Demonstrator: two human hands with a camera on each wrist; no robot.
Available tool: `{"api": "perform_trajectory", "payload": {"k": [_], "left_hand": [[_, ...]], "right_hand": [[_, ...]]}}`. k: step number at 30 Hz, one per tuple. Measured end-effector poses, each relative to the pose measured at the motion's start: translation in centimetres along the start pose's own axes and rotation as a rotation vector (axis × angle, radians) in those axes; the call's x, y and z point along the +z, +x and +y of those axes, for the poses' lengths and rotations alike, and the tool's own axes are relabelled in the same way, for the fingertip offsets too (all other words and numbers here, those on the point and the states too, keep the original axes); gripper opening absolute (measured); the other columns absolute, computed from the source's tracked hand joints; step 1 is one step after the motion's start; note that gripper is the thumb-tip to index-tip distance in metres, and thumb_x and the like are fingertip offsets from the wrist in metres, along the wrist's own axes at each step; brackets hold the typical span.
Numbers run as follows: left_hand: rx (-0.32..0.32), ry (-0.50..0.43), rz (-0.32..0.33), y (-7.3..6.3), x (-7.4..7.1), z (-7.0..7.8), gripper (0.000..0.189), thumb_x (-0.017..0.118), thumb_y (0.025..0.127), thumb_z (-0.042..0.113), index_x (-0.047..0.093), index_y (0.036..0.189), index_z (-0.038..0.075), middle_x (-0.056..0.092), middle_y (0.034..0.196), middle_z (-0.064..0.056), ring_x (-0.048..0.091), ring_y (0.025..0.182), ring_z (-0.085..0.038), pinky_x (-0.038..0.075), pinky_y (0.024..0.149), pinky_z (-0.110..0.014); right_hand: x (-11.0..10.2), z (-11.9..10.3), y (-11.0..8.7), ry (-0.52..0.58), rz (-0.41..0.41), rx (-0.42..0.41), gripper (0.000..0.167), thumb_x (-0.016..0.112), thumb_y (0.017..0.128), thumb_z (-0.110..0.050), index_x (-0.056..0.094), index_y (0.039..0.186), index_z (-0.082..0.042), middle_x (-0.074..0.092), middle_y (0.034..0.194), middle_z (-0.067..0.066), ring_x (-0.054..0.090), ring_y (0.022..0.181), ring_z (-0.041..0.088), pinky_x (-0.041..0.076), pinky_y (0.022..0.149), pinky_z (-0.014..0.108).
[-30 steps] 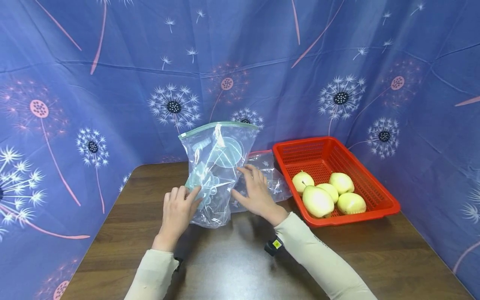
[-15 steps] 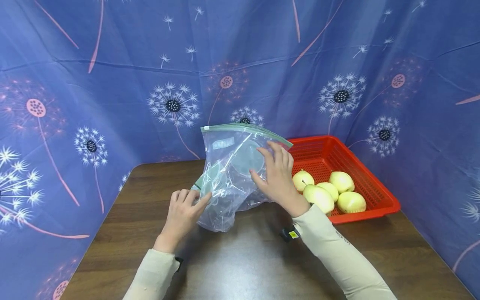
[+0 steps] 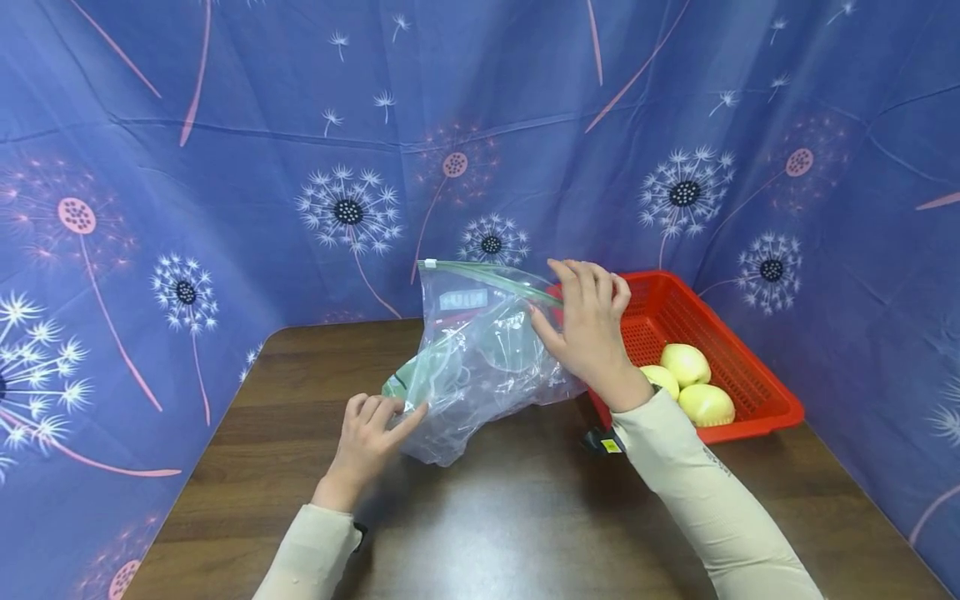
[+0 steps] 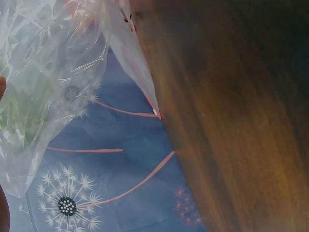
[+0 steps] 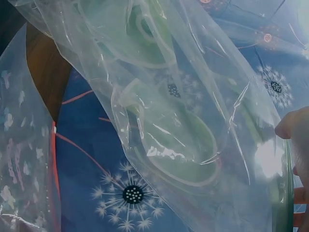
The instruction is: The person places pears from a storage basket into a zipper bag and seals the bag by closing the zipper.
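Fingers of the right hand point(image 3: 592, 329) pinch the bag point(image 3: 487, 367); the left hand point(image 3: 366, 446) touches its lower left, grip unclear. On the desk point(image 3: 487, 542), right of the bag, sits the basket point(image 3: 660, 312), holding pears point(image 3: 707, 405). A white slider point(image 3: 430, 263) tops the bag's left corner.
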State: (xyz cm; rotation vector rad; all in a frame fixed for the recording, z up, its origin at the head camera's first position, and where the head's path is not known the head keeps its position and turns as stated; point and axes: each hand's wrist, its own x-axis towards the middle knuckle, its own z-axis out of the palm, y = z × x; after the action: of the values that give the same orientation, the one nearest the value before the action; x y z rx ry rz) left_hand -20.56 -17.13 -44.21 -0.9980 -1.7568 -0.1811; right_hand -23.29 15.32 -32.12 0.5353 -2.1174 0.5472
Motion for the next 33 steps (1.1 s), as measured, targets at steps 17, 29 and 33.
{"api": "perform_trajectory", "payload": {"k": [17,29,33], "left_hand": [[-0.005,0.031,0.059,-1.0,0.7,0.9,0.035,0.053,0.084,-0.002,0.072,0.105,0.018,0.055,0.085,-0.006,0.050,0.070,-0.023,0.037,0.067,-0.045],[-0.038,0.014,0.054,-1.9,0.9,1.1,0.037,0.053,0.090,0.000,0.068,0.114,0.023,0.055,0.090,-0.010,0.051,0.073,-0.027,0.038,0.064,-0.045],[-0.077,-0.025,0.047,-2.0,0.8,1.0,0.021,0.053,0.102,0.019,0.062,0.120,0.021,0.055,0.096,-0.012,0.052,0.074,-0.027,0.041,0.062,-0.043]], "right_hand": [[0.9,-0.3,-0.7,-0.046,-0.022,-0.084,0.021,0.058,0.093,-0.014,0.061,0.108,0.000,0.061,0.098,0.016,0.054,0.088,0.037,0.033,0.087,0.060],[1.1,-0.5,-0.8,0.005,-0.009,-0.130,0.011,0.061,0.091,-0.005,0.063,0.101,-0.003,0.058,0.094,0.013,0.053,0.080,0.036,0.041,0.061,0.046],[0.8,-0.6,-0.7,0.043,0.003,-0.149,0.014,0.063,0.089,-0.002,0.064,0.103,-0.004,0.058,0.095,0.013,0.053,0.078,0.035,0.043,0.061,0.045]]}}
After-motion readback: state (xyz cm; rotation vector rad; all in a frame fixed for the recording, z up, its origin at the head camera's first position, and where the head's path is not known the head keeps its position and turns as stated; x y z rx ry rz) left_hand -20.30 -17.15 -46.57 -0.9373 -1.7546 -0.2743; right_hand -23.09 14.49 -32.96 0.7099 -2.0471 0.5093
